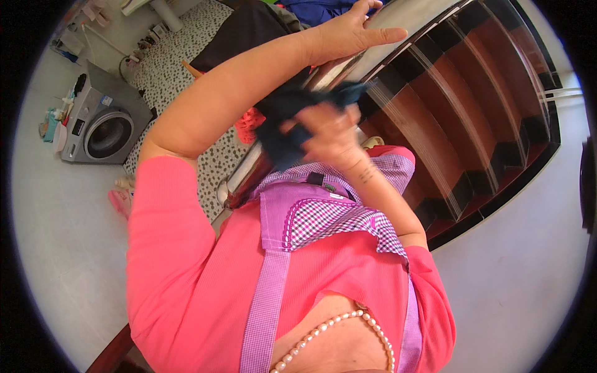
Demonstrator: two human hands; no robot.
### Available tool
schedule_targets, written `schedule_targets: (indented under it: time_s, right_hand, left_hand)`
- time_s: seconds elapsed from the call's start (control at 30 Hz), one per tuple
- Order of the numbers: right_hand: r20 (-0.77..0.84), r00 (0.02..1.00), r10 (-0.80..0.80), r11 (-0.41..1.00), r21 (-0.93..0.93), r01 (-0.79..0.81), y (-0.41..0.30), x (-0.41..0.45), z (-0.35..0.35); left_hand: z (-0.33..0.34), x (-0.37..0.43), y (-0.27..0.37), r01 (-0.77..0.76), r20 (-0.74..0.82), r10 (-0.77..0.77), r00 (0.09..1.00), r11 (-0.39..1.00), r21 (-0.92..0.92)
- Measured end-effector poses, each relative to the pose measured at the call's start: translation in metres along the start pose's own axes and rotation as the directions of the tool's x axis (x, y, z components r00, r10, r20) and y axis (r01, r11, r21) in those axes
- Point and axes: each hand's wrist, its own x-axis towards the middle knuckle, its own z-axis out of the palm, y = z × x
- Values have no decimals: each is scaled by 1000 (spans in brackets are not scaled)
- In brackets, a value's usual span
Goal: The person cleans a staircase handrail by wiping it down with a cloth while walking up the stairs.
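Note:
My right hand (329,133), blurred by motion, is closed around a dark teal cloth (284,144) in front of my waist. The cloth is bunched, with one part reaching up toward the stairs. My left arm stretches across the view, above the cloth. At its end, my left hand (350,35) has its thumb and fingers apart and holds nothing visible. It is over or against a pale ledge (373,56) beside the stairs; contact is unclear. Black fabric (228,42) and dark blue fabric (322,11) lie near that arm.
Red stairs (447,102) with black edging run along the right. A grey front-loading washing machine (109,121) stands on the left. A coral ruffled item (249,125) is below my left forearm. Pink footwear (120,201) and a pedestal basin (165,14) are farther off.

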Motion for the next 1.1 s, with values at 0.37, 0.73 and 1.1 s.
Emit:
schedule_targets:
  time_s: [0.37, 0.73, 1.1]
  right_hand:
    - [-516, 664, 541, 828, 189, -528, 141, -17, 12]
    - [56, 964, -259, 945, 220, 241, -7, -72, 134]
    - [-86, 994, 64, 986, -147, -76, 91, -39, 38]
  left_hand:
    - [3, 10, 2, -365, 61, 360, 931, 924, 113]
    - [5, -1, 4, -41, -78, 47, 996, 997, 67]
    - [8, -3, 3, -53, -82, 59, 995, 996, 69]
